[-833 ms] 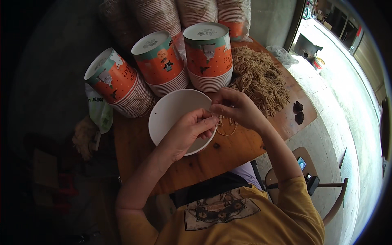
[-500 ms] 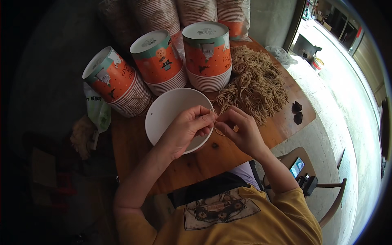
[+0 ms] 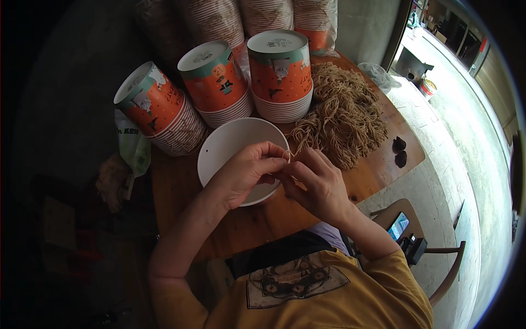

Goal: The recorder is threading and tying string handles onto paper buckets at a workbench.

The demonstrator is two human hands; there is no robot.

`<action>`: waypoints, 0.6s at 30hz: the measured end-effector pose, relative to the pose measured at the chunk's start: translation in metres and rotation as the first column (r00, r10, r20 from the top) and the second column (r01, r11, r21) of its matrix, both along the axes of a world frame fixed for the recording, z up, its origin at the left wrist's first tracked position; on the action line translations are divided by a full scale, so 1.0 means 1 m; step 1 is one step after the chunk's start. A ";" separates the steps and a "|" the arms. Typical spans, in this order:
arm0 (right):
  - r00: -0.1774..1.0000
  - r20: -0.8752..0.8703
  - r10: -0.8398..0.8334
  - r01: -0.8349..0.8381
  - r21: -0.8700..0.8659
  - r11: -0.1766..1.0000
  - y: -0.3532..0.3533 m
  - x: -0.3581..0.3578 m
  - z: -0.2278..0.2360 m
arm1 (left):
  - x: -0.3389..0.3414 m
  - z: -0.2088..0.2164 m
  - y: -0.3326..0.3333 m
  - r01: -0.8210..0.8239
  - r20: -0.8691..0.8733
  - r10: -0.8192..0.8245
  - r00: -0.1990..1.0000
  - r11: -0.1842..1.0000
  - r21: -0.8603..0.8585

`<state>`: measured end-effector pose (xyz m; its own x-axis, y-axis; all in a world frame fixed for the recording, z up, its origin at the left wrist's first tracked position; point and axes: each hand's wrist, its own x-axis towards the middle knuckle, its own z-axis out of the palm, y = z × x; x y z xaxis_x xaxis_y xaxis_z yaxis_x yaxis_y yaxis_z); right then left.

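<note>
A white paper bucket (image 3: pixel 215 160) lies on the wooden table in front of me, its mouth facing me and a small dark hole in its wall. My left hand (image 3: pixel 251 169) is over the bucket's rim, thumb and forefinger pinching a thin beige cord (image 3: pixel 289 154). Against it, my right hand (image 3: pixel 318 183) has its fingertips closed on the same cord. A small loop of the cord stands up between the two hands; its ends are hidden by my fingers. To the right of the bucket lies a heap of beige cords (image 3: pixel 345 112).
Behind the bucket stand stacks of orange-and-green paper buckets (image 3: pixel 280 77), upside down. More bucket stacks (image 3: pixel 213 22) in clear plastic are at the back. Two dark lumps (image 3: pixel 400 152) lie near the table's right edge. A chair (image 3: pixel 392 216) at right holds a phone (image 3: pixel 398 225).
My right hand has shifted left, closer against the left hand, and its fingers have curled more. The cord loop looks smaller. The bucket's place on the table looks the same.
</note>
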<state>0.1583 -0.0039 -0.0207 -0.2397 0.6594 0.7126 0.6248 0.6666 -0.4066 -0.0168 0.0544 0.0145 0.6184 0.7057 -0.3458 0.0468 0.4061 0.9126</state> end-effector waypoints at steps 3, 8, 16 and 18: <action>1.000 0.019 0.021 -0.021 0.005 1.000 0.002 0.005 0.002 | 0.003 -0.001 -0.001 -0.017 -0.015 0.018 1.000 0.999 0.049; 0.980 -0.194 0.045 -0.077 -0.159 0.984 0.017 0.017 0.006 | 0.003 -0.003 0.001 0.006 0.014 -0.007 1.000 0.997 0.076; 0.977 -0.164 0.133 -0.160 -0.170 0.972 0.028 0.022 0.001 | 0.004 0.003 0.000 0.025 0.009 -0.025 1.000 1.000 0.004; 0.976 -0.169 0.139 -0.163 -0.140 0.977 0.028 0.022 0.000 | 0.002 0.005 -0.001 0.021 -0.013 -0.021 1.000 0.999 0.026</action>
<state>0.1806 0.0244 -0.0211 -0.2379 0.7274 0.6437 0.4415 0.6713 -0.5953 -0.0148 0.0533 0.0195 0.6288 0.7015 -0.3354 0.0666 0.3813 0.9221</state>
